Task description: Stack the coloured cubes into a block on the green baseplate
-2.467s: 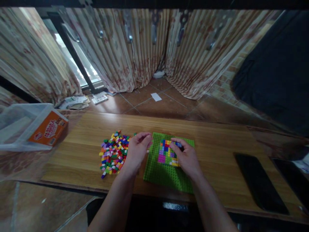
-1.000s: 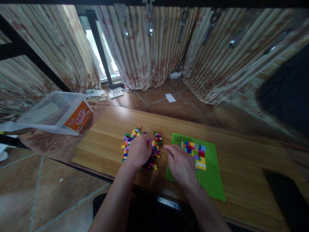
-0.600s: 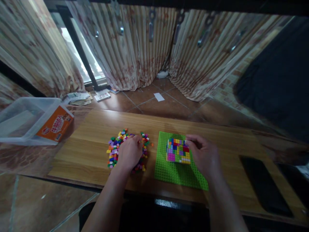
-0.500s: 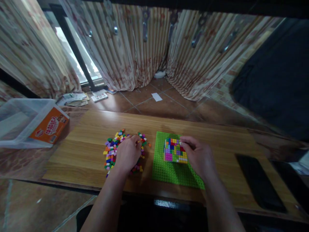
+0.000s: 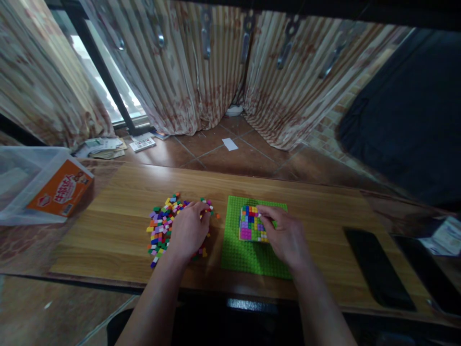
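Observation:
My left hand [image 5: 190, 230] is over a pile of small multicoloured toy bricks [image 5: 160, 230], its fingertips drawn together at the pile's far right side. Whether a brick is between them I cannot make out. A green studded baseplate [image 5: 234, 257] lies to the right of the pile. On it stands a squarish block built of many coloured bricks [image 5: 247, 225]. At the top of this block, my right hand [image 5: 286, 235] pinches a small whitish brick [image 5: 260, 215] between thumb and forefinger. That hand covers the block's right part.
The wooden table [image 5: 118, 216] also carries a dark phone-like slab [image 5: 378, 269] at the right. A clear plastic bin [image 5: 32, 182] with an orange label stands at the left. Curtains [image 5: 201, 86] hang beyond, with papers [image 5: 103, 146] below them.
My right hand has shifted slightly left across the top of the brick block and covers more of it. The left hand stays over the pile. The whole view has moved a little.

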Tool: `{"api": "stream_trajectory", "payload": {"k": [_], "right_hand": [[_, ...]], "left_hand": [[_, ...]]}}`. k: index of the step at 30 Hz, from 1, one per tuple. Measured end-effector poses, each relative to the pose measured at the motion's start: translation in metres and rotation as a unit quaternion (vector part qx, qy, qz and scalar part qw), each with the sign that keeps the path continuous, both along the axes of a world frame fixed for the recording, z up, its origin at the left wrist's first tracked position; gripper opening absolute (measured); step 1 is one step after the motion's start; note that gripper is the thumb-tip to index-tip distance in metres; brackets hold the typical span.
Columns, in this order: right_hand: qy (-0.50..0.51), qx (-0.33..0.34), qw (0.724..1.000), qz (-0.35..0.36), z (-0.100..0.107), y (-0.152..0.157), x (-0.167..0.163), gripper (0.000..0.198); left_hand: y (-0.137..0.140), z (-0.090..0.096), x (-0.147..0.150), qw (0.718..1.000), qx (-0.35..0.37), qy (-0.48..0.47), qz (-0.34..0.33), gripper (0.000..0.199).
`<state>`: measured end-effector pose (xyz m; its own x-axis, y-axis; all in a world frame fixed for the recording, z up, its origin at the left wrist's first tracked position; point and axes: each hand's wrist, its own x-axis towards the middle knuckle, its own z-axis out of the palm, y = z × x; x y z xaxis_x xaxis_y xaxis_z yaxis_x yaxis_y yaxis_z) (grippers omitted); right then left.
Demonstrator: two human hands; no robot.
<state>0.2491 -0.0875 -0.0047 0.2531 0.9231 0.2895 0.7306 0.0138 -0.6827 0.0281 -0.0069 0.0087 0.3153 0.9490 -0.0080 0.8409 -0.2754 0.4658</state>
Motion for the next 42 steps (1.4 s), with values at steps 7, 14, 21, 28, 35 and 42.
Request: {"api": "stream_trajectory", "payload": {"k": [7,14,21,28,35,42], "right_hand": [[-0.002,0.005,1.0,-0.021,-0.005,0.001,-0.002,0.029],[0.009,0.039,0.996,-0.082,-0.001,-0.001,0.007,0.025],[0.071,-0.01,0.992,-0.104,-0.017,0.005,0.007,0.043],[0.19,-0.067,0.974,-0.104,-0.023,0.011,-0.001,0.047],[0.296,-0.08,0.942,-0.135,-0.021,0.014,-0.002,0.045],[0.307,-0.057,0.941,-0.13,-0.024,0.017,-0.002,0.041]], "left_hand": [[0.0,0.001,0.0,1.0,-0.008,0.006,-0.002,0.026],[0.0,0.0,-0.003,1.0,0.001,0.01,0.001,0.025],[0.0,0.001,-0.004,1.0,0.003,0.007,0.001,0.025],[-0.001,0.004,-0.004,1.0,-0.001,0.01,0.006,0.023],[0.001,0.001,-0.004,1.0,0.005,0.004,0.003,0.023],[0.002,-0.007,0.005,0.999,0.045,0.023,0.013,0.027]]}}
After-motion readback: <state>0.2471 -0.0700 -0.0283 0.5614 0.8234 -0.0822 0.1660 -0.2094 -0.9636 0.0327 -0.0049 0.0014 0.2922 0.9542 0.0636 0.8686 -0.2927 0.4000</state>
